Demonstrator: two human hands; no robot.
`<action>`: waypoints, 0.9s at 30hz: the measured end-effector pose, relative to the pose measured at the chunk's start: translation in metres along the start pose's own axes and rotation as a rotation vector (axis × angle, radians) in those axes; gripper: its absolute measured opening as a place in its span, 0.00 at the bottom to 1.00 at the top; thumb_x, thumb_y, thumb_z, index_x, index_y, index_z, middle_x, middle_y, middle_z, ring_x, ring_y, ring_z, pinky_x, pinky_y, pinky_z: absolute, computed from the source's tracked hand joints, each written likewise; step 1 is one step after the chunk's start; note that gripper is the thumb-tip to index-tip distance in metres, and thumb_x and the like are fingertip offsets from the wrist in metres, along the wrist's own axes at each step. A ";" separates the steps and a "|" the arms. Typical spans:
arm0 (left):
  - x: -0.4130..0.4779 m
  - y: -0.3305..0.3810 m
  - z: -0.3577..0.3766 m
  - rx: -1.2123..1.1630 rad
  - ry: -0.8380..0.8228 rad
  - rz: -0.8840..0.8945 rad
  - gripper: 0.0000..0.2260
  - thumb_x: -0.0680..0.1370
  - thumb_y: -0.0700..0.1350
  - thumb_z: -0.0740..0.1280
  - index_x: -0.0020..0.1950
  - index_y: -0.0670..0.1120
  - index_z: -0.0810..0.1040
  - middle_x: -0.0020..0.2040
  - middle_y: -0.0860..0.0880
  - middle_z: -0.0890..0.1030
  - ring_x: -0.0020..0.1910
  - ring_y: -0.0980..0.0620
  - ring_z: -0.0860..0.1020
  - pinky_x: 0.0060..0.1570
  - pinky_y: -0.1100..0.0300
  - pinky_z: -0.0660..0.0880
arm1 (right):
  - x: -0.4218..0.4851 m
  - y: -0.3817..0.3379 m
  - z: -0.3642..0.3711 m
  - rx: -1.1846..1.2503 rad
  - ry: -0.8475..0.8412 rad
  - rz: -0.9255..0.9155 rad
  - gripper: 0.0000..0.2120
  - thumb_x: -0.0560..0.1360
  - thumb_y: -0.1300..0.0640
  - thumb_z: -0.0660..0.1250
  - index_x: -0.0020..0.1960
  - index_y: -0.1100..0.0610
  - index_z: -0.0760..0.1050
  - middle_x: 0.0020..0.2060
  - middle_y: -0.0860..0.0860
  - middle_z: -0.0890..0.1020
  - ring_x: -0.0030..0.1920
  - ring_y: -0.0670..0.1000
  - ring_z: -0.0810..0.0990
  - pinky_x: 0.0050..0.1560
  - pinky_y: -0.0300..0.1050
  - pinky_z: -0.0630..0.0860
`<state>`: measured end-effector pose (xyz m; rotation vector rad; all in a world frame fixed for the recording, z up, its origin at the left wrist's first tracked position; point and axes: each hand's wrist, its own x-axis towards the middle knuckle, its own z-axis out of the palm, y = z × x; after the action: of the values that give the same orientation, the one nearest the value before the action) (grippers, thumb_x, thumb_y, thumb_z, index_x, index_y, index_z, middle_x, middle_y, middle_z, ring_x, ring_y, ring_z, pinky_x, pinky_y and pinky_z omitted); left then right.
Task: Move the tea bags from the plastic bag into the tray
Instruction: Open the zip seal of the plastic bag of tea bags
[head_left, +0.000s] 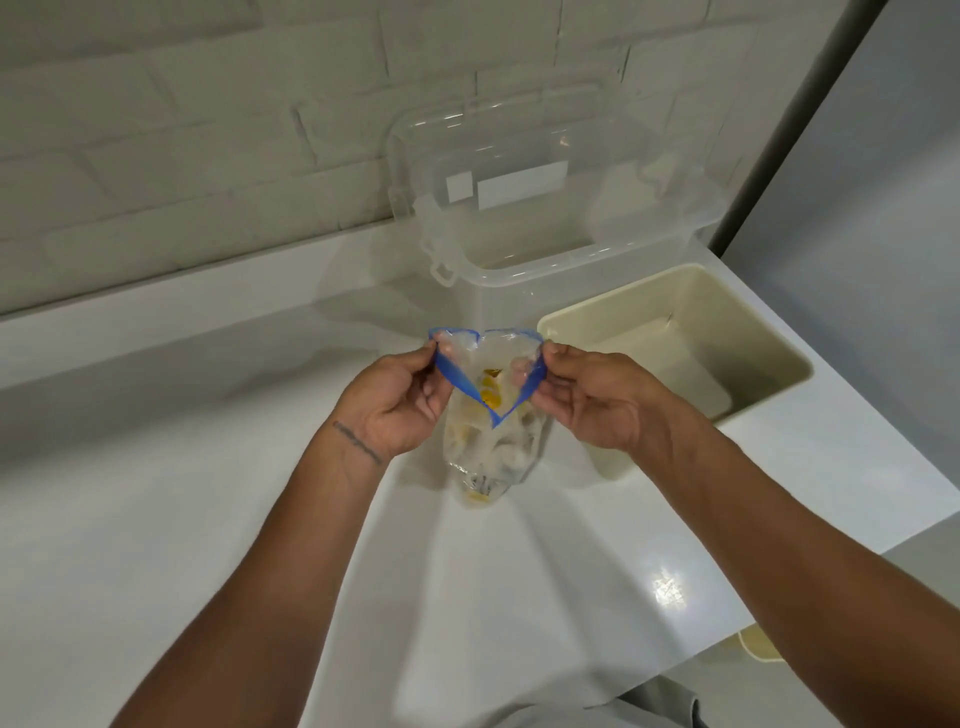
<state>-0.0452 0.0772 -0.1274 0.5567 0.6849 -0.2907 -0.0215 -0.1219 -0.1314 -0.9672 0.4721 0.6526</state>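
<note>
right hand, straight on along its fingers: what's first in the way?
The plastic bag: the right hand pinches its blue rim, fingers pointing across at the left hand, which holds the opposite rim just beyond. The tray lies off that line, though depth is unclear.

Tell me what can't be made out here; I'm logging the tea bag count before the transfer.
- Tea bags, head view: count unclear, bunched and blurred inside the crumpled plastic bag.
- Tray, head view: near-left corner covered by the right hand.
- Pale object below the counter edge, head view: mostly hidden by the counter.
</note>
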 end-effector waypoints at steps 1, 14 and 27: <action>0.001 -0.002 -0.002 -0.036 -0.005 -0.023 0.06 0.80 0.35 0.63 0.47 0.37 0.79 0.34 0.47 0.82 0.27 0.54 0.81 0.34 0.64 0.81 | 0.003 0.000 0.000 0.183 -0.013 0.024 0.08 0.82 0.60 0.61 0.49 0.62 0.76 0.38 0.56 0.83 0.35 0.51 0.84 0.41 0.43 0.84; 0.004 -0.013 -0.002 0.925 0.122 0.270 0.24 0.72 0.43 0.77 0.63 0.49 0.69 0.48 0.51 0.80 0.37 0.56 0.79 0.34 0.61 0.75 | 0.007 0.010 0.001 -0.049 -0.081 -0.196 0.06 0.76 0.68 0.65 0.50 0.59 0.72 0.26 0.50 0.72 0.25 0.45 0.71 0.30 0.39 0.72; -0.008 -0.013 -0.009 1.832 0.575 1.088 0.20 0.72 0.61 0.74 0.54 0.51 0.72 0.46 0.53 0.76 0.40 0.47 0.77 0.38 0.57 0.67 | -0.012 0.012 -0.007 -1.277 0.448 -0.624 0.29 0.66 0.39 0.76 0.63 0.46 0.70 0.44 0.48 0.78 0.45 0.52 0.80 0.48 0.50 0.77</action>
<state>-0.0613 0.0721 -0.1328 2.7036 0.3790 0.4162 -0.0392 -0.1262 -0.1344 -2.3749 0.0545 0.0795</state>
